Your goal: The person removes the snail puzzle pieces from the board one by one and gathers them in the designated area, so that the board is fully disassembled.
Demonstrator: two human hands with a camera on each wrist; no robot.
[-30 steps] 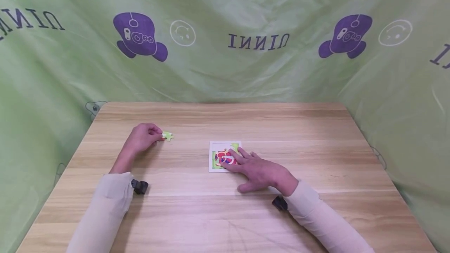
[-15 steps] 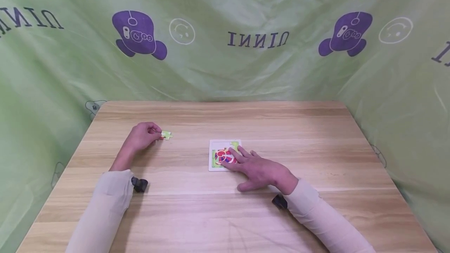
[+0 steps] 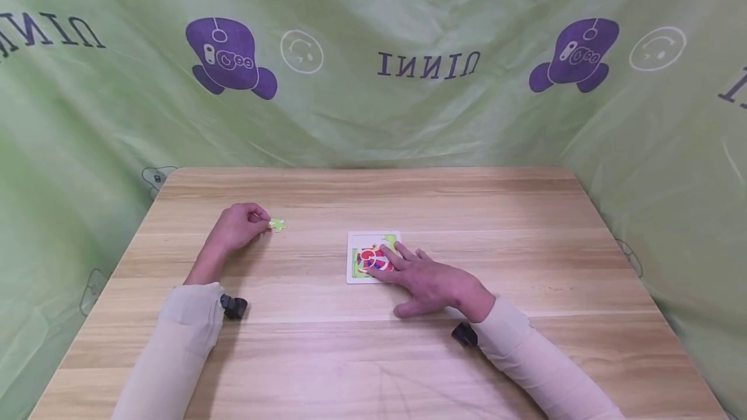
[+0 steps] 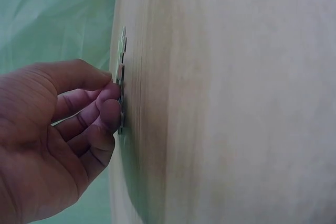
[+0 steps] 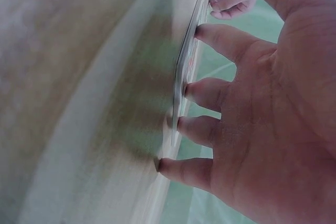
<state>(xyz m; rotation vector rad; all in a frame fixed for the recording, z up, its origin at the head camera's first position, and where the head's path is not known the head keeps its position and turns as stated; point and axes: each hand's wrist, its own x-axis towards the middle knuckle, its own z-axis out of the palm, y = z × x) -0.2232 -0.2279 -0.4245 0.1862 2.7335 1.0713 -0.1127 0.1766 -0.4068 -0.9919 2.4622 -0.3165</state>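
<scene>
At the left of the table, my left hand [image 3: 240, 224] pinches a green jigsaw piece [image 3: 278, 225], whose knobbed edge sticks out to the right of the fingertips. In the left wrist view the thumb and curled fingers meet at the thin edge of jigsaw pieces [image 4: 122, 51], close against the tabletop. My right hand [image 3: 428, 282] lies spread with straight fingers over a square puzzle board [image 3: 360, 280], covering its right part. The board has a white border and a red, blue and green picture. Fingertips [image 5: 190, 89] press on the board in the right wrist view.
The wooden table [image 3: 373, 355] carries the board near its middle. A green printed curtain [image 3: 373, 115] hangs behind the table and along both sides. Dark wrist cameras [image 3: 234, 307] sit at both sleeve cuffs.
The jigsaw piece at my left fingertips has shifted very slightly left. My right hand and the puzzle board stay in place.
</scene>
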